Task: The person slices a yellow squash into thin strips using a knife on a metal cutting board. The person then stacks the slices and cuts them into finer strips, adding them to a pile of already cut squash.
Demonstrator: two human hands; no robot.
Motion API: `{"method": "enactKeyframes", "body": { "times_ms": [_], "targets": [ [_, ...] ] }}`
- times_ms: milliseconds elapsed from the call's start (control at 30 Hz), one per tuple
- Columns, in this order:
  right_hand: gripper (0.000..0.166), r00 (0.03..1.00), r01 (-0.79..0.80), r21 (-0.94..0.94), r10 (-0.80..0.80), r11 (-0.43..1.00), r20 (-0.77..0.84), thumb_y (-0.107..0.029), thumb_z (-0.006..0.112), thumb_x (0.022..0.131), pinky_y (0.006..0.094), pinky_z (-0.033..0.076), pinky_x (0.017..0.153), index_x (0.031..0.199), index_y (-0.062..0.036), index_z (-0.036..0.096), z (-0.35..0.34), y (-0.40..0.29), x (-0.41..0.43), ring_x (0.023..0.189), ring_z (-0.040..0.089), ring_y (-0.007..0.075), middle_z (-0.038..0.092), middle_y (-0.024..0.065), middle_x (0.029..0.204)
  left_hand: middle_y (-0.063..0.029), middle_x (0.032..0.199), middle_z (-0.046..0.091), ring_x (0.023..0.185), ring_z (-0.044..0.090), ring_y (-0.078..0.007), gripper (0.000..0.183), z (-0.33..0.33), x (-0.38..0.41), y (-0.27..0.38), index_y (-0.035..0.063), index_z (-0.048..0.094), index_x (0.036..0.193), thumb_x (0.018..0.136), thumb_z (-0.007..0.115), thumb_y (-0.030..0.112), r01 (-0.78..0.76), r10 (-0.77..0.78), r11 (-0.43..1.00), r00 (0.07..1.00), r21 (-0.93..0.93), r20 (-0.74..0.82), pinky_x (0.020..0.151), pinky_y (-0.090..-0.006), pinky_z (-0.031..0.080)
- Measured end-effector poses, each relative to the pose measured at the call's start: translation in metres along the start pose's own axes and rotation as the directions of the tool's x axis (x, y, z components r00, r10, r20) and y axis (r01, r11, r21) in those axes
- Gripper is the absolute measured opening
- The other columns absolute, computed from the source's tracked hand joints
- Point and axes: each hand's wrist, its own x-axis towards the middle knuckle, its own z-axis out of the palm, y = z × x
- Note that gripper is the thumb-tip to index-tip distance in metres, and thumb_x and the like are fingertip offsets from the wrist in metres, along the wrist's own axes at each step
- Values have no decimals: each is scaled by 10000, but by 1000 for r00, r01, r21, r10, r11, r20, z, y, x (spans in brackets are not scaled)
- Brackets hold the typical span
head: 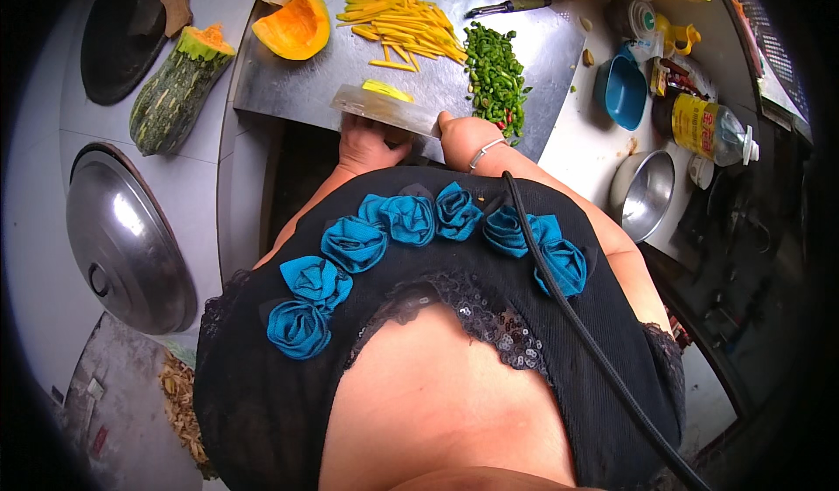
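My right hand (467, 140), with a bracelet at its wrist, grips a cleaver (387, 111) near the front edge of the metal cutting surface (295, 88). The blade lies crosswise, and a yellow pumpkin slice or slices (388, 89) show just beyond it. My left hand (370, 145) is close behind the blade, which hides its fingertips; what they touch is out of sight. Farther back lies a pile of pumpkin strips (406, 22), with a cut pumpkin wedge (295, 26) to its left. Chopped green peppers (491, 75) with a few red bits lie to the right.
A vegetable peeler (508, 8) rests at the back. On the left are a cut green pumpkin (177, 94), a domed metal lid (128, 248) and a dark wok (121, 39). A blue scoop (623, 91), an oil bottle (701, 130) and a steel bowl (645, 193) stand right.
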Motion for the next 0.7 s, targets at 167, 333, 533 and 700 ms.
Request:
{"method": "enactKeyframes", "body": {
  "times_ms": [167, 333, 533, 700],
  "targets": [
    [332, 999, -30, 3, 30, 1000, -25, -115, 573, 789, 455, 523, 717, 1087, 14, 508, 11, 3, 10, 850, 657, 396, 666, 245, 882, -152, 1211, 520, 1173, 446, -382, 681, 7, -3, -6, 117, 582, 1173, 570, 815, 333, 11, -10, 999, 1000, -36, 17, 1015, -514, 324],
    [329, 999, -39, 12, 39, 999, -3, -126, 572, 796, 456, 523, 727, 1081, 25, 507, 12, 3, 16, 859, 656, 399, 664, 252, 893, -154, 1224, 508, 1183, 435, -386, 693, 7, -2, -6, 122, 571, 1187, 575, 812, 342, 20, -19, 998, 1000, -54, 16, 1011, -521, 322],
    [386, 999, -32, 6, 31, 999, 31, -139, 602, 779, 450, 521, 751, 1103, 46, 503, 9, 0, 20, 886, 653, 396, 668, 246, 925, -160, 1218, 495, 1152, 447, -400, 676, 12, -3, -11, 123, 572, 1175, 582, 800, 352, -2, 3, 1000, 1000, -13, 8, 994, -531, 331],
    [433, 992, -34, -28, 37, 999, 120, -145, 647, 751, 434, 525, 768, 1116, 54, 525, -13, -16, 20, 929, 649, 387, 666, 245, 970, -169, 1206, 493, 1114, 457, -416, 649, 8, 1, -9, 121, 575, 1166, 604, 785, 367, -87, 87, 996, 989, 8, -121, 965, -530, 355]
  ]
}}
